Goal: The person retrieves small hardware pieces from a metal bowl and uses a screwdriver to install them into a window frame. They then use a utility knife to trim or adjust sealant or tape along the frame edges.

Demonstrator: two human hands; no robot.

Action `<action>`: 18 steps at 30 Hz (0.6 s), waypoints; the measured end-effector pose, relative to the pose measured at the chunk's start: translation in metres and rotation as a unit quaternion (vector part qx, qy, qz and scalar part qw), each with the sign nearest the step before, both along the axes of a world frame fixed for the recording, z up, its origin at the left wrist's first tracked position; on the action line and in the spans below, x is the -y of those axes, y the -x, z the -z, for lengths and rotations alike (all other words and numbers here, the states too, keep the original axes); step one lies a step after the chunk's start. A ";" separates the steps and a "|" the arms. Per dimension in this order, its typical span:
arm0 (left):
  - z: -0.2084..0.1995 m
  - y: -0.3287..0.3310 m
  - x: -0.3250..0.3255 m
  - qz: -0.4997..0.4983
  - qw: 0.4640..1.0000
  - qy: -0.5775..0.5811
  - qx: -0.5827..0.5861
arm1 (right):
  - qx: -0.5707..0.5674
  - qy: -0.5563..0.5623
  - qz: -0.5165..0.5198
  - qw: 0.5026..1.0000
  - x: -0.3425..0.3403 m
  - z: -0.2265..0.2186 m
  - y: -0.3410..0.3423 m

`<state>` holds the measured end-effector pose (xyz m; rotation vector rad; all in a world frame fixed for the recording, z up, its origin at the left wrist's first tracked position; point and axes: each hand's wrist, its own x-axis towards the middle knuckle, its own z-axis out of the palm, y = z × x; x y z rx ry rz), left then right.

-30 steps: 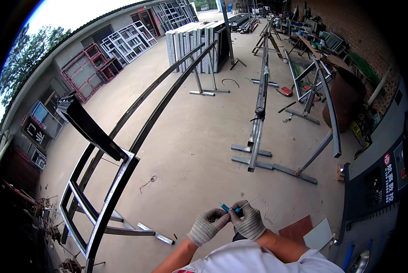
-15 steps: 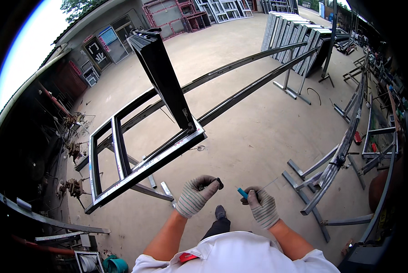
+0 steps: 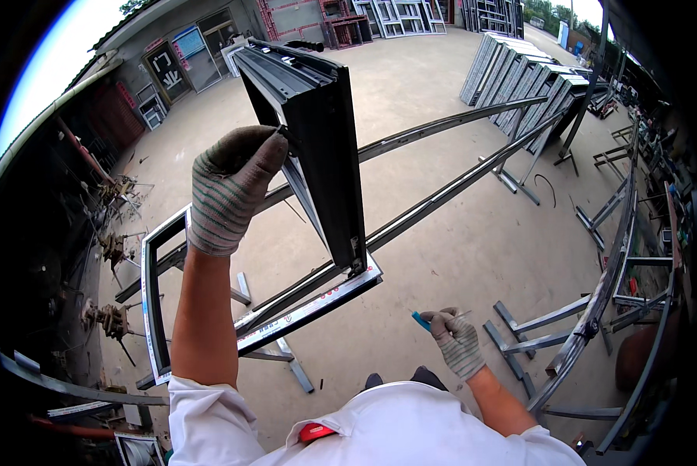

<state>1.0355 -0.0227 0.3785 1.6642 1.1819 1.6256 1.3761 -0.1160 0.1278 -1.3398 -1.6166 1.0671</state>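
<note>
My left hand (image 3: 230,189), in a grey striped work glove, is raised and grips the edge of a dark aluminium window sash (image 3: 317,147) that stands tilted open. The sash rises from a larger metal window frame (image 3: 162,256) lying flat on low supports. My right hand (image 3: 455,340), also gloved, hangs low near my body and holds a small blue-handled tool (image 3: 420,320). The tool's tip is too small to make out.
Two long metal rails (image 3: 457,179) run diagonally across the concrete yard on stands. Stacked window frames (image 3: 527,78) stand at the back right. Metal racks (image 3: 597,311) line the right side, and scrap and machine parts (image 3: 107,311) the left. Buildings stand behind.
My view has swung left toward the window frame. My left hand rose from in front of my body to the open sash and took hold of it. My right hand stayed low with the blue tool.
</note>
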 end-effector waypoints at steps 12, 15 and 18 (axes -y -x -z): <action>-0.078 -0.003 -0.084 -0.061 0.967 -0.047 -0.242 | -0.081 0.001 -0.064 0.995 -0.162 0.004 -0.007; -0.076 0.001 -0.081 -0.053 0.976 -0.015 -0.213 | -0.098 0.004 -0.086 0.992 -0.194 -0.007 -0.015; -0.076 0.001 -0.083 -0.047 0.966 -0.039 -0.250 | -0.125 0.000 -0.090 0.988 -0.220 -0.011 -0.017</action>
